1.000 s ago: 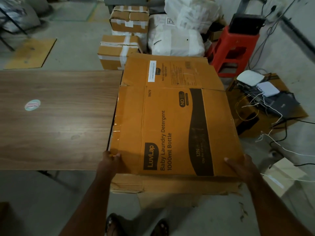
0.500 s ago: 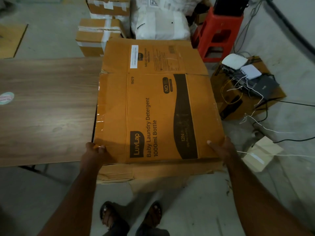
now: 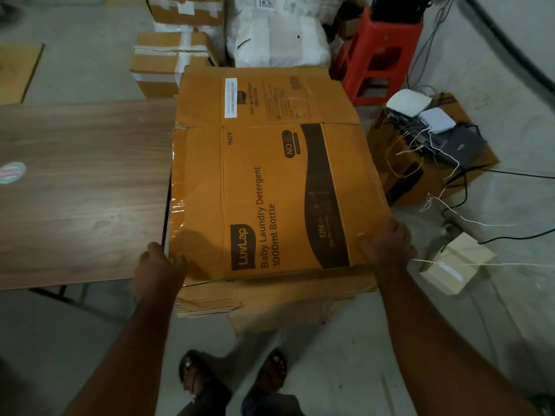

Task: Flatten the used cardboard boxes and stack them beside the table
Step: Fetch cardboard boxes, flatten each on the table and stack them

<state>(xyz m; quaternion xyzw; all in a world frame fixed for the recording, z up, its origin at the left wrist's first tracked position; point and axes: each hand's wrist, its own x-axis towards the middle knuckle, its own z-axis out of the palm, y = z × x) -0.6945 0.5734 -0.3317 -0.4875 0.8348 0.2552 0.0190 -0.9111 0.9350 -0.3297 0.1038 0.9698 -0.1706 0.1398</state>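
Two bare hands hold a flattened cardboard box [image 3: 270,187] by its near corners, seen from above. Left hand [image 3: 157,265] grips the near left corner, with its fingers [image 3: 177,261] curled over the top face. Right hand [image 3: 390,241] grips the near right corner, thumb lying on the printed face and the other fingers hidden behind the edge. The box is orange-brown and printed "LuvLap Baby Laundry Detergent 1000ml Bottle" (the text runs sideways, from near to far). It lies flat just to the right of a wooden counter [image 3: 78,187], its left edge running alongside the counter's right edge. Beneath it, at the near side, edges of more flattened cardboard [image 3: 270,298] stick out on the grey floor [image 3: 60,340].

Beyond the box, at the far side, stand taped cardboard cartons [image 3: 168,64], white sacks [image 3: 276,34] and a red plastic stool [image 3: 381,52]. To the right, small white devices [image 3: 420,109] with tangled cables [image 3: 444,163] rest on another piece of cardboard. Sandalled feet [image 3: 234,376] show at the near edge.
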